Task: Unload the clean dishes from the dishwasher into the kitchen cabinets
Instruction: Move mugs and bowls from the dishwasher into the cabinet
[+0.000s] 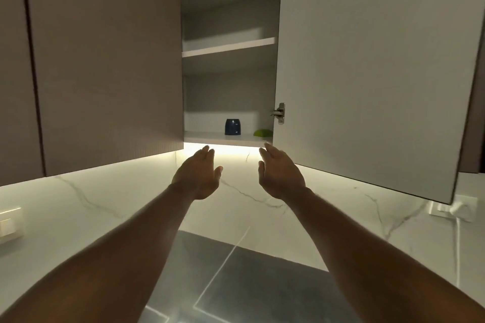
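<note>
White marble-veined backsplash [78,204] glows under grey wall cabinets [105,60]. Open door [367,73] swung right. Dark blue cup [232,127] on lowest shelf [210,136]. Left hand [198,174] and right hand [280,173] spread, empty, just below.

Marble backsplash [86,199]; wall socket [451,210]; light switch [9,225].

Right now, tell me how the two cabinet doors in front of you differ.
The left door is shut, flat against the cabinet; the right door is swung open on its hinge. The left door shows a darker brown-grey outer face; the right door shows a paler grey inner face. The right door exposes shelves holding a dark blue cup; the left door hides what lies behind it. Both are plain, handle-free panels.
</note>
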`<state>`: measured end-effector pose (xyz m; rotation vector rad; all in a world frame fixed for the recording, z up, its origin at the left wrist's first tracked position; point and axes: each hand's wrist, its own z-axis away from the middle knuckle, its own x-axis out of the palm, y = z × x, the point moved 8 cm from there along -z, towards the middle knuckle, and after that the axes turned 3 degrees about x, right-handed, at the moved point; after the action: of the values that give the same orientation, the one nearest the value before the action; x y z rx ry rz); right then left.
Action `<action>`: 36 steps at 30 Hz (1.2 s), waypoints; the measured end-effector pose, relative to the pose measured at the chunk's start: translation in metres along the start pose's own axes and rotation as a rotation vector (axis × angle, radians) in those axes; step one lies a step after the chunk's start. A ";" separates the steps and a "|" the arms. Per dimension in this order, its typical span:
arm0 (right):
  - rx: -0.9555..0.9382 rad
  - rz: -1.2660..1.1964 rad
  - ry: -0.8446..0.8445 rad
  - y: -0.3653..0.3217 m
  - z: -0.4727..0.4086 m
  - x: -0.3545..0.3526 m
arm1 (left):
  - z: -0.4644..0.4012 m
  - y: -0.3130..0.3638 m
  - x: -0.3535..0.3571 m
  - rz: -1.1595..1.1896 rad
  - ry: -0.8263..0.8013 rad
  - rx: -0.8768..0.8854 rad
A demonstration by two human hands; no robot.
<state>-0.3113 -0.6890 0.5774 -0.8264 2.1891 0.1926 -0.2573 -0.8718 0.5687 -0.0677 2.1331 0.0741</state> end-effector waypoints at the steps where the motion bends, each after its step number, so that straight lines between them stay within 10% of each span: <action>1: 0.010 -0.006 0.007 0.002 0.004 0.000 | 0.003 0.001 0.002 -0.010 0.008 0.007; 36: 0.667 0.104 -0.352 0.131 0.538 -0.025 | 0.392 0.275 0.205 0.451 -0.535 0.408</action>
<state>-0.0482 -0.3695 0.2081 -0.2751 1.7856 -0.3102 -0.0581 -0.5705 0.1939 0.6086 1.5580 -0.0742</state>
